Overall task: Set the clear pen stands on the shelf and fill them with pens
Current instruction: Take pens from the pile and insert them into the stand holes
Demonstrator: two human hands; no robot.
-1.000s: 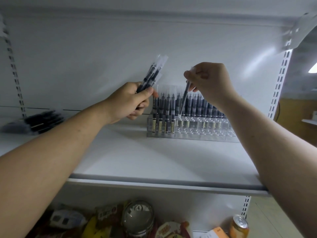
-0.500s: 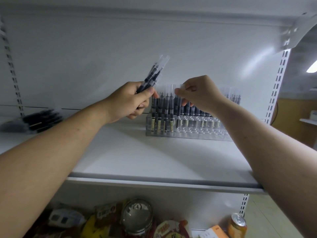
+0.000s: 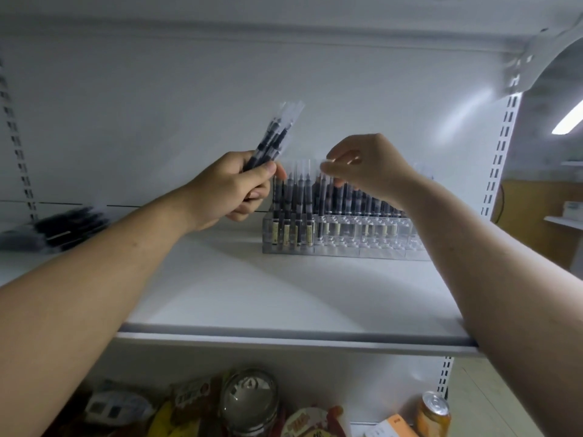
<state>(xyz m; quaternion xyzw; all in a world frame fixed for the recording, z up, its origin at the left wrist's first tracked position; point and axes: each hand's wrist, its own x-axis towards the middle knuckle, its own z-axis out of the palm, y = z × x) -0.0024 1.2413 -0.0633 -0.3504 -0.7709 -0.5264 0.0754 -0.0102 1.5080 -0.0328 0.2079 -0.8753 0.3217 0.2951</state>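
Many slim dark pens (image 3: 296, 197) fill clear plastic stand (image 3: 347, 244).

A clear pen stand (image 3: 347, 244), partly filled with upright pens (image 3: 295, 200), is carried at the back right of the white shelf (image 3: 252, 294), and a blurred pile of dark pens (image 3: 63, 225) is laid at its far left.

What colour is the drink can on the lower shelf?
Orange, with a silver top. The can shows best in the head view, at the bottom right.
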